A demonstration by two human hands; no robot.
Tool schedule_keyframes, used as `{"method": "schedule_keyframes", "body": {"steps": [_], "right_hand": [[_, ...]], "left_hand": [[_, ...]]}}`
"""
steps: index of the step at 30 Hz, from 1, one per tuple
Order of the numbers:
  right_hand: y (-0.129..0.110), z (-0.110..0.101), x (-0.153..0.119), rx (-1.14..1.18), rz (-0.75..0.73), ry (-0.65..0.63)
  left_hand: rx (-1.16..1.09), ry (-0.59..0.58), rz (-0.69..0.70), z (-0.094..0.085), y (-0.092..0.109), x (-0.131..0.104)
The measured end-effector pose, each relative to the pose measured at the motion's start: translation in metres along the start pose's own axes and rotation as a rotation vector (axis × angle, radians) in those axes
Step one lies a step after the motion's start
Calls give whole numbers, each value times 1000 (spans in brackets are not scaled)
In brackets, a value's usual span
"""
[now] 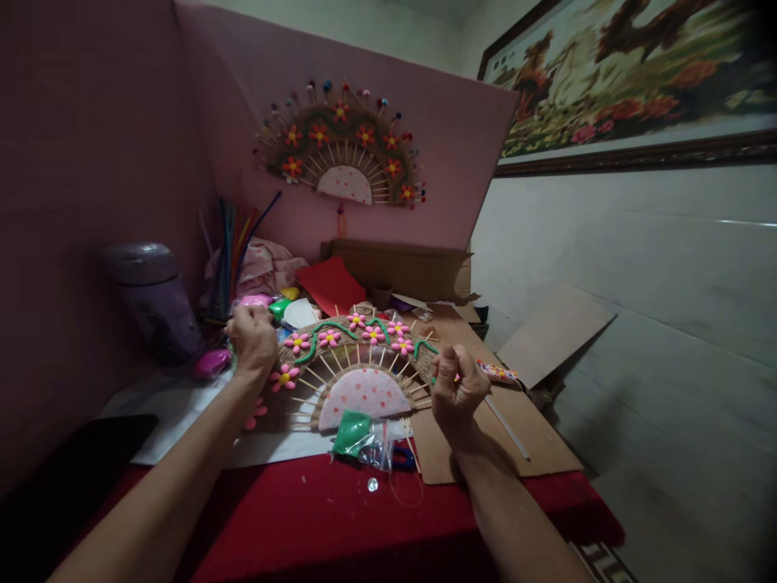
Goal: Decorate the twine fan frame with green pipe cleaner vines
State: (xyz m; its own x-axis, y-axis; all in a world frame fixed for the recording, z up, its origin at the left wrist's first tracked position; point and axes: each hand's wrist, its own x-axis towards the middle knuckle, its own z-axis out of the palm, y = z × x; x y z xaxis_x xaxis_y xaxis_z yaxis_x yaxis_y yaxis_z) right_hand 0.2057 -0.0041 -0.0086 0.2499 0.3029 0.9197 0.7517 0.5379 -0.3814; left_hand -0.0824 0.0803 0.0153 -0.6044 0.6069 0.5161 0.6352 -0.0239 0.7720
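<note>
A half-round fan (pixel 343 338) lies on the table between my hands. Its twine-wrapped band carries pink flowers with yellow centres and wavy green strips. Thin sticks run from the band to a spotted white half-disc (pixel 364 397). My left hand (pixel 252 336) is closed at the fan's upper left, fingers pinched together. Over the fan's right end, my right hand (pixel 458 385) is closed too, thumb pressed to the fingers. Whatever either hand may hold is too small or hidden to make out. A plastic bag with green clay (pixel 352 435) lies just below the half-disc.
A similar fan (pixel 340 146) with red-orange flowers is on the pink board behind. A lilac flask (pixel 154 300) stands left. Cardboard (pixel 534 437) and a grey-white strip (pixel 508 429) lie right, red paper (pixel 331 283) at the back. Red cloth (pixel 291 518) covers the table's front.
</note>
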Motion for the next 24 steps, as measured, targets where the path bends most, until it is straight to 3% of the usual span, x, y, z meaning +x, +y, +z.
{"method": "schedule_keyframes", "body": {"steps": [4, 8, 10, 12, 14, 16, 19, 22, 24], "right_hand": [[-2, -1, 0, -3, 6, 1], [-3, -1, 1, 19, 19, 10], [-5, -1, 1, 46, 35, 32], [-6, -1, 2, 65, 56, 55], [-8, 0, 2, 71, 67, 59], [-8, 1, 2, 73, 68, 52], [-7, 2, 2, 77, 60, 51], [-6, 2, 1, 84, 53, 46], [-5, 2, 1, 88, 54, 35]], "left_hand": [[-362, 256, -121, -12, -1, 14], [-572, 308, -229, -38, 14, 20], [-642, 316, -175, -49, 24, 19], [-637, 364, -13, -54, 32, 14], [-556, 246, 179, -51, 36, 5], [-393, -10, 328, -43, 37, -4], [66, -313, 539, -30, 33, -18], [454, -406, 703, -24, 29, -26], [576, -408, 748, -23, 27, -29]]}}
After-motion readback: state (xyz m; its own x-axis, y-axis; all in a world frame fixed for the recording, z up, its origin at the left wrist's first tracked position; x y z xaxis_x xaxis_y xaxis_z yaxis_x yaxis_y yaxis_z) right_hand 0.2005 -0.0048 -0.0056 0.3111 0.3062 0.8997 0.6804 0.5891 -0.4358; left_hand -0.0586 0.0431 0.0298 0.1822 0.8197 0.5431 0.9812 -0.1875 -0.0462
